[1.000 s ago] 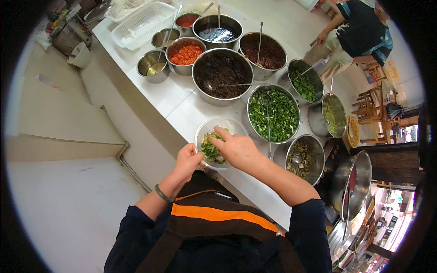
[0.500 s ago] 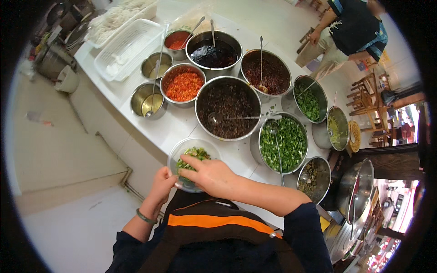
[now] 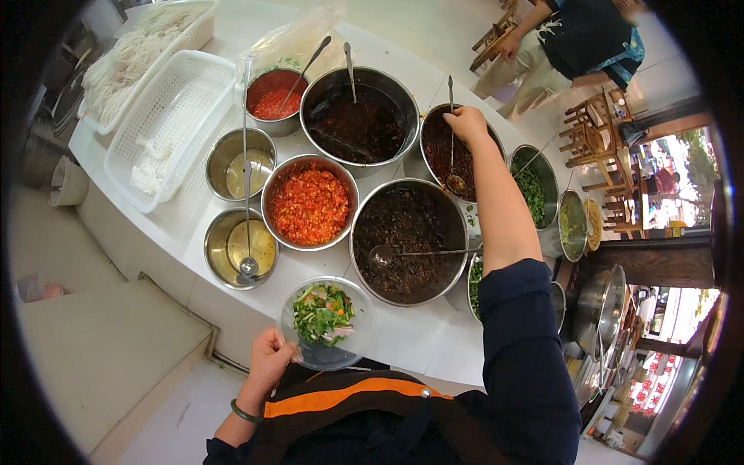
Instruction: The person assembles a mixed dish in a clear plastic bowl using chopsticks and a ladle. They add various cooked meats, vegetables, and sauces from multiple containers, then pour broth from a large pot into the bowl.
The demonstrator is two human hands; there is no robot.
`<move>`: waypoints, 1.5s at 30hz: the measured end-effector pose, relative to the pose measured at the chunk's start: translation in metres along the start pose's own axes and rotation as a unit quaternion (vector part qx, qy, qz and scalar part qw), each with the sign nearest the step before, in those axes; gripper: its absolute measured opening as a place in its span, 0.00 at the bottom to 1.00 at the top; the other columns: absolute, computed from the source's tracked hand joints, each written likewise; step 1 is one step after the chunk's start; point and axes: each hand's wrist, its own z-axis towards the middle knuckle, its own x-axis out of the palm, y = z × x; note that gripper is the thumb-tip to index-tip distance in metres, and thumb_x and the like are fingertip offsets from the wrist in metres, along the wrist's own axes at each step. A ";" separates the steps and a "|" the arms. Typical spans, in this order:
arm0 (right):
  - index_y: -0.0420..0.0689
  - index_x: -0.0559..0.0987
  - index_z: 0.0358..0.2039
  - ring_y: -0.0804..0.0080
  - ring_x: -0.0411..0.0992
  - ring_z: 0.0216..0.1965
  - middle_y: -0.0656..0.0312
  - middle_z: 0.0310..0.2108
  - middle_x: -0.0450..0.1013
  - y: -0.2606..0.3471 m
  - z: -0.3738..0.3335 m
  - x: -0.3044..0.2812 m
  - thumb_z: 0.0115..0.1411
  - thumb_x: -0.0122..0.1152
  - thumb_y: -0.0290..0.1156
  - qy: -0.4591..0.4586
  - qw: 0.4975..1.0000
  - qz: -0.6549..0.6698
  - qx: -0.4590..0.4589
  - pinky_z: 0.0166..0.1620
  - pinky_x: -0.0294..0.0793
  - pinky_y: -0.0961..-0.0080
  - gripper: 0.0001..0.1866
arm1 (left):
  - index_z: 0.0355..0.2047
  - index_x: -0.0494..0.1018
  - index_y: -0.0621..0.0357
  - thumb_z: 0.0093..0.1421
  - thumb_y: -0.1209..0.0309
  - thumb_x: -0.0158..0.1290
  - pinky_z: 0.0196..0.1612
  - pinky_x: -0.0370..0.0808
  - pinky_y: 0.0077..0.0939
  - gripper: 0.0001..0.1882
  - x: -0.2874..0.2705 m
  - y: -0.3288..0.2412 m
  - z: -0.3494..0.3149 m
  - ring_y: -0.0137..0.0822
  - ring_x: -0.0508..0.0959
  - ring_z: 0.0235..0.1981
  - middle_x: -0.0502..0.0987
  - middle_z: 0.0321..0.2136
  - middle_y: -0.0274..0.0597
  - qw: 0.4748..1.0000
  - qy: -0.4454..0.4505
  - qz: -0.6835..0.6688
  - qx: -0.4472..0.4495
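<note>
My left hand [image 3: 272, 355] pinches the rim of a clear plastic bowl [image 3: 310, 357] at the table's near edge. Chopped green herbs with bits of red and pale pieces [image 3: 322, 313] lie in it. Reaching far forward, my right hand [image 3: 468, 124] has its fingers closed on the handle of a ladle [image 3: 457, 184]. The ladle's cup rests in a metal pot of dark red chili sauce [image 3: 439, 147]. Nearer to me, a large pot of dark minced topping [image 3: 407, 217] has its own ladle [image 3: 382, 256]. My right forearm partly covers the pot of chopped scallions [image 3: 475, 288].
Left of these stand pots of chopped red chili [image 3: 308, 203], dark liquid [image 3: 360, 124], red sauce [image 3: 273, 101] and yellowish liquid [image 3: 252, 246]. White baskets [image 3: 172, 124], one with noodles [image 3: 147, 54], line the far left. A person [image 3: 573, 39] stands beyond the table.
My right hand has left the herbs in the bowl and reached forward to the ladle in the dark red sauce. My left hand still holds the bowl. The view has shifted.
</note>
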 end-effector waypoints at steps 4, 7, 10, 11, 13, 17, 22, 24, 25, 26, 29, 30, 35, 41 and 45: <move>0.40 0.82 0.22 0.58 0.77 0.28 0.49 0.22 0.76 0.019 -0.004 -0.017 0.50 0.62 0.41 0.014 0.998 -0.051 -0.042 0.37 0.75 0.63 0.16 | 0.22 0.62 0.56 0.57 0.81 0.52 0.25 0.73 0.20 0.11 -0.010 -0.003 0.004 0.26 0.75 0.20 0.74 0.20 0.39 1.000 0.013 -0.004 -0.010; 0.39 0.81 0.21 0.66 0.75 0.21 0.54 0.19 0.76 0.020 -0.037 -0.073 0.50 0.65 0.39 0.081 0.994 0.021 -0.077 0.31 0.74 0.68 0.14 | 0.22 0.61 0.56 0.58 0.80 0.53 0.24 0.72 0.19 0.12 -0.015 -0.001 0.008 0.24 0.73 0.19 0.73 0.19 0.36 1.000 0.026 -0.001 -0.005; 0.38 0.81 0.25 0.73 0.74 0.20 0.58 0.17 0.75 0.008 -0.088 -0.131 0.53 0.65 0.36 0.134 0.984 0.015 -0.117 0.27 0.72 0.74 0.12 | 0.24 0.61 0.56 0.61 0.78 0.51 0.27 0.74 0.23 0.11 -0.020 0.002 0.011 0.29 0.76 0.22 0.73 0.19 0.40 0.998 0.040 0.034 -0.021; 0.38 0.81 0.26 0.74 0.74 0.21 0.59 0.17 0.75 0.003 -0.106 -0.142 0.55 0.64 0.35 0.152 0.983 0.023 -0.100 0.28 0.72 0.75 0.12 | 0.25 0.61 0.56 0.61 0.77 0.51 0.27 0.74 0.23 0.11 -0.020 0.004 0.011 0.29 0.76 0.22 0.73 0.19 0.40 0.998 0.041 0.039 -0.023; 0.37 0.80 0.28 0.76 0.74 0.23 0.60 0.19 0.75 -0.008 -0.136 -0.155 0.58 0.62 0.34 0.164 0.977 0.082 -0.106 0.28 0.71 0.76 0.11 | 0.25 0.62 0.56 0.62 0.76 0.51 0.27 0.74 0.22 0.11 -0.020 0.007 0.013 0.29 0.76 0.22 0.74 0.19 0.40 0.998 0.041 0.049 -0.020; 0.36 0.79 0.30 0.72 0.74 0.26 0.58 0.24 0.74 -0.039 -0.159 -0.154 0.59 0.61 0.30 0.069 0.978 0.119 -0.156 0.31 0.71 0.76 0.09 | 0.25 0.61 0.56 0.63 0.76 0.51 0.27 0.74 0.22 0.11 -0.015 0.013 0.009 0.29 0.77 0.23 0.75 0.20 0.42 0.997 0.045 0.060 0.015; 0.39 0.79 0.30 0.58 0.73 0.31 0.53 0.27 0.73 -0.055 -0.131 -0.105 0.57 0.61 0.28 -0.144 0.935 0.092 -0.312 0.35 0.72 0.68 0.06 | 0.24 0.61 0.56 0.63 0.76 0.50 0.27 0.74 0.23 0.11 -0.003 0.013 0.000 0.29 0.77 0.23 0.75 0.19 0.42 0.998 0.028 0.056 0.025; 0.40 0.78 0.29 0.53 0.72 0.32 0.52 0.28 0.74 -0.047 -0.121 -0.080 0.57 0.61 0.29 -0.181 0.929 0.066 -0.315 0.37 0.73 0.64 0.05 | 0.24 0.61 0.56 0.62 0.77 0.50 0.27 0.74 0.23 0.11 0.002 0.012 -0.005 0.29 0.77 0.23 0.74 0.18 0.41 0.998 0.021 0.051 0.030; 0.41 0.77 0.28 0.52 0.72 0.33 0.52 0.28 0.73 -0.042 -0.121 -0.068 0.56 0.60 0.28 -0.172 0.933 0.035 -0.314 0.37 0.73 0.62 0.04 | 0.24 0.62 0.56 0.62 0.78 0.49 0.27 0.74 0.23 0.10 0.004 0.012 -0.007 0.29 0.77 0.22 0.74 0.18 0.40 0.998 0.017 0.049 0.031; 0.42 0.76 0.27 0.52 0.73 0.33 0.53 0.28 0.72 -0.037 -0.127 -0.059 0.56 0.59 0.27 -0.153 0.932 -0.013 -0.327 0.36 0.73 0.62 0.03 | 0.24 0.62 0.56 0.61 0.78 0.49 0.27 0.74 0.23 0.10 0.005 0.012 -0.009 0.29 0.77 0.22 0.73 0.18 0.40 0.998 0.007 0.047 0.034; 0.42 0.76 0.27 0.53 0.72 0.30 0.53 0.27 0.71 -0.036 -0.160 -0.061 0.56 0.60 0.27 -0.085 0.905 0.060 -0.413 0.33 0.73 0.63 0.03 | 0.24 0.62 0.56 0.61 0.78 0.48 0.27 0.75 0.24 0.10 0.011 0.016 -0.014 0.30 0.77 0.21 0.72 0.17 0.38 0.998 -0.018 0.043 0.045; 0.42 0.76 0.27 0.53 0.72 0.29 0.53 0.27 0.71 -0.038 -0.173 -0.068 0.56 0.60 0.27 -0.056 0.899 0.078 -0.427 0.32 0.73 0.63 0.03 | 0.24 0.62 0.56 0.61 0.78 0.48 0.26 0.75 0.24 0.09 0.012 0.018 -0.015 0.30 0.77 0.21 0.72 0.17 0.38 0.998 -0.021 0.043 0.050; 0.40 0.76 0.28 0.53 0.72 0.30 0.54 0.27 0.71 -0.042 -0.177 -0.090 0.57 0.60 0.27 -0.069 0.907 0.124 -0.396 0.32 0.73 0.63 0.04 | 0.24 0.62 0.56 0.60 0.78 0.48 0.26 0.75 0.25 0.09 0.014 0.021 -0.018 0.30 0.76 0.20 0.72 0.17 0.38 0.997 -0.041 0.047 0.047; 0.40 0.75 0.27 0.51 0.71 0.31 0.52 0.28 0.72 -0.036 -0.150 -0.065 0.58 0.59 0.27 -0.108 0.914 0.089 -0.380 0.35 0.72 0.61 0.05 | 0.23 0.62 0.54 0.59 0.79 0.49 0.25 0.71 0.20 0.11 0.019 0.021 -0.019 0.26 0.73 0.19 0.70 0.17 0.35 0.996 -0.059 0.039 0.048; 0.38 0.75 0.26 0.51 0.71 0.30 0.52 0.27 0.71 -0.044 -0.181 -0.070 0.57 0.59 0.26 -0.041 0.914 0.107 -0.390 0.34 0.72 0.61 0.06 | 0.23 0.63 0.54 0.59 0.79 0.49 0.25 0.72 0.20 0.09 0.019 0.022 -0.020 0.27 0.74 0.20 0.71 0.18 0.35 0.996 -0.069 0.034 0.035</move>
